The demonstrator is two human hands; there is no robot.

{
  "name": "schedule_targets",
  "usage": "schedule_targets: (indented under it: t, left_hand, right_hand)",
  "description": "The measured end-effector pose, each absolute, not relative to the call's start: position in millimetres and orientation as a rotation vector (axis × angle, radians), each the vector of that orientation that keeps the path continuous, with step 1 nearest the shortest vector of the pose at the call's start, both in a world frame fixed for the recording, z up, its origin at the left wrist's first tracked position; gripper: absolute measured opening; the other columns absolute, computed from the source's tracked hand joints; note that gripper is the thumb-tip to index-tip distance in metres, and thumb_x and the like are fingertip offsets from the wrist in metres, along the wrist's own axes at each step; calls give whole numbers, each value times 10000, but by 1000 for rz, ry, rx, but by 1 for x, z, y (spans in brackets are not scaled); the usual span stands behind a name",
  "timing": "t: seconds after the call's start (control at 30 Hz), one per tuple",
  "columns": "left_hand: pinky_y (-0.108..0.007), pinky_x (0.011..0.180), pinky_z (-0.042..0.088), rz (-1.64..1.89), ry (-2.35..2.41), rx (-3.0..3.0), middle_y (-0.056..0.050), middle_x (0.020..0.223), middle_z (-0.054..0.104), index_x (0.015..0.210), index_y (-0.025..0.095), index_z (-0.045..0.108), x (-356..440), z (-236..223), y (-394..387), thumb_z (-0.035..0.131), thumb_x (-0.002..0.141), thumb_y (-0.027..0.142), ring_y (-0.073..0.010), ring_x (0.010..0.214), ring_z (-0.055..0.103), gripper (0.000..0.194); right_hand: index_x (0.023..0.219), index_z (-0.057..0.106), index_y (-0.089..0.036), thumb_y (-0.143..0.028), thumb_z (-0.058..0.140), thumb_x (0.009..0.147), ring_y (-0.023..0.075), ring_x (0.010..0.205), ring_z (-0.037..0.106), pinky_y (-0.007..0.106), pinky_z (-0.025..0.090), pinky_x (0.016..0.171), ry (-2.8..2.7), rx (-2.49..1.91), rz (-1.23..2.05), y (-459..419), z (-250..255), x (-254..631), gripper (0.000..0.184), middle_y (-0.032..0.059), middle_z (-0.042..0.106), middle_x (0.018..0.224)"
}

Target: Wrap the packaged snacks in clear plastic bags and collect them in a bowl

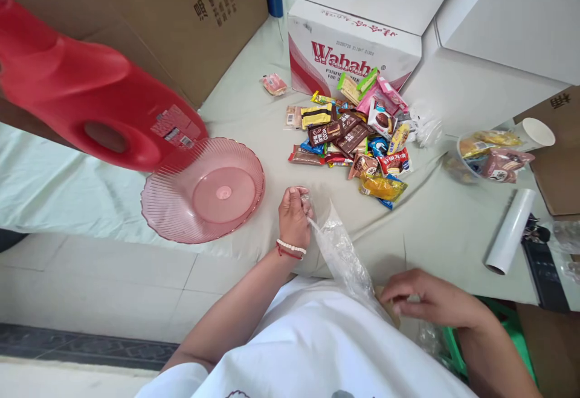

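My left hand (295, 215), with white and red bracelets on its wrist, is closed on the gathered end of a clear plastic bag (342, 253). The bag hangs down across the table edge toward my lap. My right hand (423, 298) is low at the right, beside the bag's lower end, fingers loosely curved and apart, with nothing plainly held. Beyond my left hand lies a pile of wrapped snacks (348, 135). A pink ribbed plastic plate (170, 208) sits on the table to the left, with only its bare surface showing.
A big red jug (104, 96) stands at the plate's far left. A Wahaha carton (353, 51) is behind the snacks. On the right are a clear cup (466, 171) with snacks, a paper cup (537, 132) and a white roll (511, 232). A green stool (521, 337) is below.
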State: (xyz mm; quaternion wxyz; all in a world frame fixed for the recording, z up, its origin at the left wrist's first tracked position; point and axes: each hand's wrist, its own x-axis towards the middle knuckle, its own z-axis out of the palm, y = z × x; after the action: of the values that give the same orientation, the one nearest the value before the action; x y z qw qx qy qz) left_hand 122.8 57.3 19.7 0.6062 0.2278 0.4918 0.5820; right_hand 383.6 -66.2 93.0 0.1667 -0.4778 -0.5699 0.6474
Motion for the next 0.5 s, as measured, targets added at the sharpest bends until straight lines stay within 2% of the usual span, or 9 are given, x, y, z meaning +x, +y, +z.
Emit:
schedule_targets:
  t: [0.1,0.17,0.2,0.27,0.33,0.37,0.43,0.5]
  left_hand:
    - [-195,415,262,1316,1069,580,83,600,326,914,215,577,128,30,52,595,866,734,-68,465,258,521]
    - [-205,425,261,1303,1034,623,80,602,317,947,218,598,131,38,47,584,878,727,-76,473,253,514]
    - [-211,431,262,1296,1012,645,80,602,309,963,222,604,133,41,44,571,890,719,-80,475,250,504]
    - [-224,448,273,1272,973,695,78,601,301,1002,234,616,136,46,38,539,917,704,-90,479,257,483]
    - [-238,469,290,1237,973,758,72,600,317,1041,241,630,136,47,33,510,932,701,-102,491,283,488]
    - [-244,479,299,1221,990,786,69,598,331,1056,240,637,136,46,31,500,933,706,-107,500,298,501]
    - [-251,492,312,1211,1030,801,65,594,350,1068,232,645,134,44,30,489,932,717,-111,508,314,527]
    - [-248,480,301,1231,1032,757,73,581,336,1071,229,639,130,41,31,491,930,721,-106,489,290,532]
  right_hand:
    - [1008,781,-232,-495,685,910,183,727,660,309,556,695,-1487,-1585,1502,-43,90,384,297,59,750,899]
    - [1095,745,-242,-564,691,884,212,884,679,364,568,826,-1333,-1623,1334,-23,74,363,389,79,740,1063]
    - [1153,720,-250,-600,718,847,238,1010,674,397,560,900,-1262,-1584,1331,-14,64,348,465,93,721,1156]
    - [1276,646,-265,-652,806,723,262,1143,649,430,543,969,-1113,-1479,1393,1,45,310,694,118,680,1261]
    - [1386,550,-286,-656,858,645,258,1185,641,435,533,998,-1008,-1321,1532,9,33,276,883,119,659,1300]
    - [1401,526,-295,-645,873,629,251,1168,650,432,536,993,-964,-1249,1603,11,30,264,916,108,669,1280]
    - [1317,578,-288,-612,890,623,236,1062,680,405,555,936,-894,-1172,1700,11,29,251,828,71,715,1150]
    - [1120,668,-255,-587,894,624,202,866,678,345,567,800,-853,-1220,1712,10,32,253,639,25,722,941]
